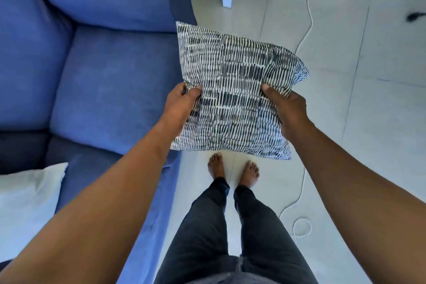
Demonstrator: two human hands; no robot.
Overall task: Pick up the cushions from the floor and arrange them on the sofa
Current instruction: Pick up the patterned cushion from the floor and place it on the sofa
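Head view: patterned cushion (232, 90) held in the air over the floor (368, 122), just beside the sofa (110, 90) front edge, tilted flat-ish. Left hand (182, 101) pinches its left edge, right hand (285, 106) clamps the right edge, thumbs on top; fabric bunches at both grips. Looks light, soft and squashy; woven cover, black-and-white dash print, square with pointed corners. Not fragile, not slippery; edge or corner holds should do, two hands keep it from flopping. Sofa is blue textured cloth, plump seat and back pads. A plain white cushion (30, 203) already lies on the seat at lower left. White cable (306, 18) trails across the pale tiles.
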